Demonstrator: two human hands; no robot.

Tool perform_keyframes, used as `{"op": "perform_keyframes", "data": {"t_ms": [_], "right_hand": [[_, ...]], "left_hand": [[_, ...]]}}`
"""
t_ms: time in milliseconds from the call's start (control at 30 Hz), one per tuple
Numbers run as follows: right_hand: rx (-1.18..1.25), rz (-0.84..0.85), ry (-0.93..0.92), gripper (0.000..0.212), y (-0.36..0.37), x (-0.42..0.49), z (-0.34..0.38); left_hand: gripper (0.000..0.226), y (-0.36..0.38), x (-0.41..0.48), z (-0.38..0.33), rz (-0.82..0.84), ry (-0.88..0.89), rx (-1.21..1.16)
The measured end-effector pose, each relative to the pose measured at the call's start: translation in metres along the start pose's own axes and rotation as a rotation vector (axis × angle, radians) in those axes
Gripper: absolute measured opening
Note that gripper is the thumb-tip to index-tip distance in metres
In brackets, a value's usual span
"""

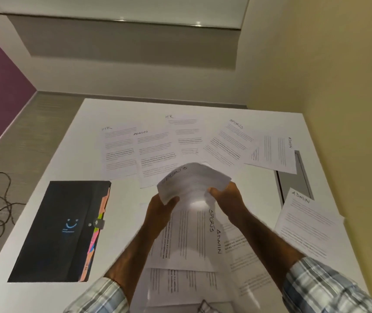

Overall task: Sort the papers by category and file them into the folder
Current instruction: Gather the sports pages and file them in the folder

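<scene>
Arching white SPORTS stack (194,180) in clamped grip of left hand (160,207) and right hand (226,196).

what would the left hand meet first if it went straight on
Likely the ADMIN sheet just beyond the held stack, though the left hand looks raised, so depth is unclear.

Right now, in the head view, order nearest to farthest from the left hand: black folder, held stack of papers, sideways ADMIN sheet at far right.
1. The stack of papers: gripped by the left hand itself.
2. The black folder: lying flat, off to the left.
3. The sideways ADMIN sheet: far right, toward the back.
</scene>
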State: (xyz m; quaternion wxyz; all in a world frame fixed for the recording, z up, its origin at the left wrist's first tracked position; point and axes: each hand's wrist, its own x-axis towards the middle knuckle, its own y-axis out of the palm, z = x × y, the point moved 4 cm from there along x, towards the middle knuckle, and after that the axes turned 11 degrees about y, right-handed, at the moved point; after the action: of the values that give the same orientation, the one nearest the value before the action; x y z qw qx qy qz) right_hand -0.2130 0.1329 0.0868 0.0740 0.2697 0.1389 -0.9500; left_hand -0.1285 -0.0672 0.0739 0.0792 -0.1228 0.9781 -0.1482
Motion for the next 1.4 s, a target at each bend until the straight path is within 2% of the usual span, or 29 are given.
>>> {"op": "perform_keyframes", "data": {"t_ms": [67,133,167,200,233,300,400,467,567,667,800,900,1067,1167,1233,1300,1400], "right_hand": [[-0.043,-0.063,-0.014,0.019,0.0,0.004,-0.004],[-0.093,-0.14,-0.044,0.009,-0.006,0.012,-0.006],[-0.13,-0.186,-0.068,0.021,-0.009,0.018,-0.006],[-0.152,-0.224,-0.092,0.025,-0.013,0.026,-0.008],[-0.173,-0.261,-0.096,0.019,-0.018,0.035,-0.009],[-0.234,-0.299,-0.053,0.013,-0.023,0.055,-0.014],[-0.409,-0.347,-0.002,0.024,-0.028,0.092,-0.025],[-0.454,-0.413,0.066,0.036,-0.034,0.119,-0.034],[-0.308,-0.545,0.353,0.061,-0.047,0.151,-0.046],[-0.423,-0.629,0.511,0.078,-0.049,0.168,-0.041],[-0.519,-0.668,0.557,0.084,-0.04,0.189,-0.027],[-0.583,-0.657,0.565,0.081,-0.027,0.201,-0.023],[-0.266,-0.662,0.573,0.068,-0.019,0.212,-0.03],[-0.072,-0.641,0.597,0.051,-0.025,0.224,-0.046],[0.07,-0.603,0.594,0.038,-0.03,0.22,-0.049],[0.342,-0.531,0.557,0.026,-0.029,0.202,-0.043],[0.632,-0.412,0.445,0.025,-0.032,0.167,-0.027]], "left_hand": [[0.003,0.002,0.002,0.006,-0.025,-0.04,0.031],[0.022,-0.002,0.007,0.005,-0.069,-0.006,0.055],[0.028,-0.006,0.011,0.002,-0.088,0.017,0.082],[0.024,-0.011,0.015,0.0,-0.1,0.033,0.116],[0.015,-0.015,0.018,-0.004,-0.107,0.048,0.139],[0.016,-0.026,0.025,-0.002,-0.118,0.025,0.149],[0.007,-0.041,0.033,0.002,-0.127,-0.033,0.07],[0.009,-0.051,0.037,0.004,-0.14,-0.076,0.016],[0.011,-0.064,0.04,0.008,-0.145,-0.143,0.002],[0.009,-0.073,0.042,0.017,-0.161,-0.208,-0.014],[0.011,-0.081,0.044,0.022,-0.175,-0.26,-0.032],[0.01,-0.087,0.043,0.024,-0.181,-0.289,-0.039],[0.012,-0.098,0.042,0.03,-0.174,-0.313,-0.033],[0.007,-0.102,0.043,0.025,-0.186,-0.319,-0.051],[0.005,-0.104,0.044,0.022,-0.2,-0.32,-0.071],[0.008,-0.106,0.045,0.02,-0.208,-0.309,-0.094],[0.012,-0.105,0.048,0.02,-0.216,-0.289,-0.1]]}}
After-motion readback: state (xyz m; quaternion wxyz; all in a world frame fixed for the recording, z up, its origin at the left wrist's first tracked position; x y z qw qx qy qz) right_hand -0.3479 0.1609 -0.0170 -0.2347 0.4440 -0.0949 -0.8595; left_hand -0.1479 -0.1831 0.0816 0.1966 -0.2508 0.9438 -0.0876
